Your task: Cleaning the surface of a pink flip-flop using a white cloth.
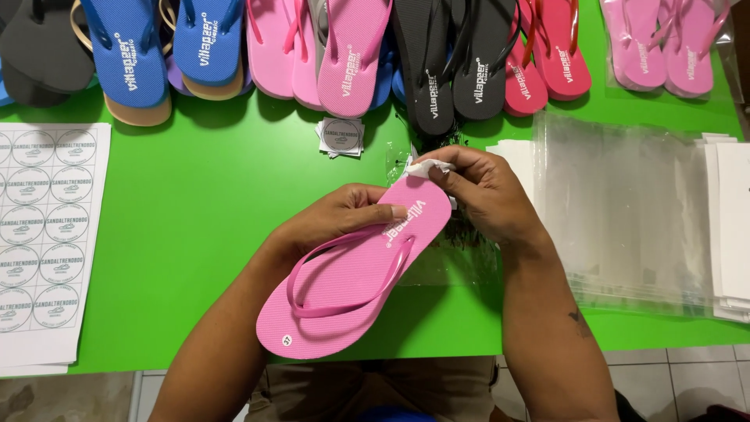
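A pink flip-flop (344,301) with white lettering and a pink strap lies tilted above the green table (211,234), toe end toward me. My left hand (336,215) grips its side near the heel, fingers over the sole. At the heel end my right hand (480,191) pinches a small white piece of paper (428,167) against the sandal's edge. Under the sandal lies a clear plastic bag (461,258).
A row of flip-flops in blue (129,47), pink (351,55), black (453,62) and red (547,55) lines the far edge. A sheet of round stickers (39,234) lies at left, a small sticker stack (341,137) mid-table, clear bags (625,211) and white sheets (730,227) at right.
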